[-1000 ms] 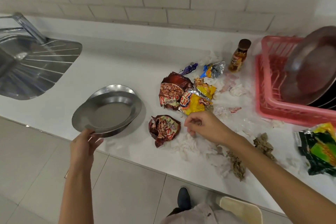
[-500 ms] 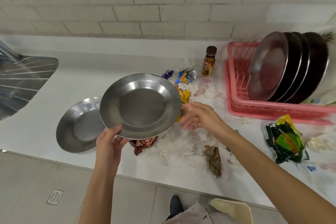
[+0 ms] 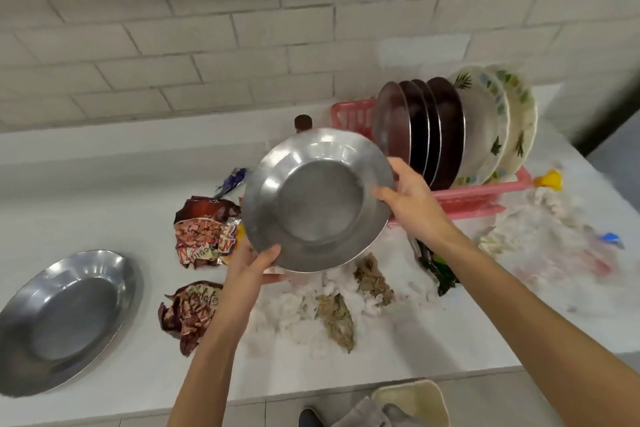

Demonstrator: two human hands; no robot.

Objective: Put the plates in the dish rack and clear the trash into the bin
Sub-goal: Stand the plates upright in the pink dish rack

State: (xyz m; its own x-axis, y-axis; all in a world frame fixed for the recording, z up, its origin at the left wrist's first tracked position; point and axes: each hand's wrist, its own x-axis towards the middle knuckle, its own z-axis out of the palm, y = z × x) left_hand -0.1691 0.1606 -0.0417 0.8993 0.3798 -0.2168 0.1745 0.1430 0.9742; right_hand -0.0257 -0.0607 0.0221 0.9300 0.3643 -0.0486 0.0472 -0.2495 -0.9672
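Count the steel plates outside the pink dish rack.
2. One round steel plate is gripped by the left hand and right hand; the second steel plate lies on the white counter, far left.

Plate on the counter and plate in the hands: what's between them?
In the head view, an upper snack wrapper and a lower snack wrapper lie between the counter plate and the held plate.

Two loose steel plates (image 3: 65,319), six racked plates (image 3: 446,128) (two floral), one rack (image 3: 478,196), one bottle (image 3: 303,122).
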